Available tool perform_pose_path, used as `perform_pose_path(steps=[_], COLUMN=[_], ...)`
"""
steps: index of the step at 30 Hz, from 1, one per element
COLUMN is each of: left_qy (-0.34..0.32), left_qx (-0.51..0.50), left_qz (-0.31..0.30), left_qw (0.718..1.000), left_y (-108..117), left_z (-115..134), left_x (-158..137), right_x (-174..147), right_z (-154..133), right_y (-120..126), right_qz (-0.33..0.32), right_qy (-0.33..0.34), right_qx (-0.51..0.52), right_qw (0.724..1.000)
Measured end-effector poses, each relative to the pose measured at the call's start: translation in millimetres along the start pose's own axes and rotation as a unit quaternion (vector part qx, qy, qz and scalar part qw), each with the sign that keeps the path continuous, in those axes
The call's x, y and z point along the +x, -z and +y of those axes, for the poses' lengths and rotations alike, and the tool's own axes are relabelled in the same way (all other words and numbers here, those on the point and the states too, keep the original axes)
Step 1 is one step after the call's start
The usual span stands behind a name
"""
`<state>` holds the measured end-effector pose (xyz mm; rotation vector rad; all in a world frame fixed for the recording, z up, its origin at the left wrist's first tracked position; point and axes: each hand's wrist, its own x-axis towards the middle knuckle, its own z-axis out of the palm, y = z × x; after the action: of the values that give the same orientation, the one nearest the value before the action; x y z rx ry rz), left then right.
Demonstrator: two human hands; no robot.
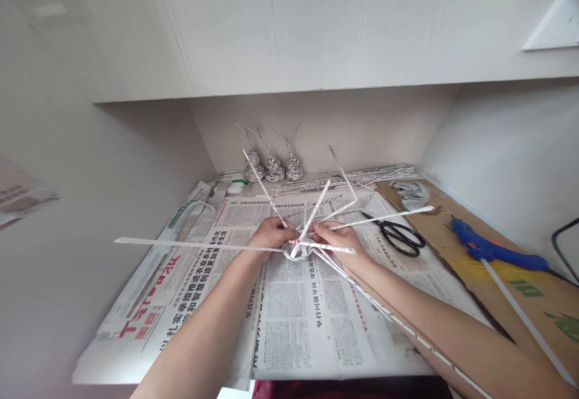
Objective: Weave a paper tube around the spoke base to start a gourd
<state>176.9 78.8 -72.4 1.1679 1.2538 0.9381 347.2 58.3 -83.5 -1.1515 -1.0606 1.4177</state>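
Between my two hands is a small round weave of rolled newspaper tubes [296, 253], with several long white tubes sticking out in all directions. My left hand [270, 234] grips its left side, fingers bent round the rim. On the right side, my right hand [340, 242] pinches the weave and tubes, thumb and fingers together. One long paper tube [389, 313] runs from the weave down along my right forearm. The fingertips are partly hidden behind the tubes.
Newspaper sheets [289, 332] cover the table. Black scissors [400, 235] lie right of my right hand. Farther right, a blue glue gun [493, 248] and a grey crumpled cloth [411, 195] rest on cardboard [520, 302]. Behind stand three woven gourds [274, 169] and loose paper tubes [353, 178], beneath an overhanging cabinet [289, 37].
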Motion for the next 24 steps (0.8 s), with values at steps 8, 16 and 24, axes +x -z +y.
perform_pose_path(steps=[8, 16, 24], left_qy=[0.007, 0.011, 0.004], left_qx=[0.029, 0.061, 0.061], left_qz=[-0.065, -0.090, -0.099], left_qw=[0.997, 0.994, 0.993], left_y=[9.2, 22.2, 22.1], left_z=[9.6, 17.1, 13.0], left_x=[-6.9, -10.6, -6.7], right_x=[-5.1, 0.5, 13.1], right_z=[-12.4, -48.8, -52.7], right_y=[12.9, 42.6, 61.1], right_qz=[-0.032, 0.061, 0.074], right_qy=[0.154, 0.088, 0.045], right_qx=[-0.444, -0.736, -0.740], right_qw=[0.882, 0.668, 0.667])
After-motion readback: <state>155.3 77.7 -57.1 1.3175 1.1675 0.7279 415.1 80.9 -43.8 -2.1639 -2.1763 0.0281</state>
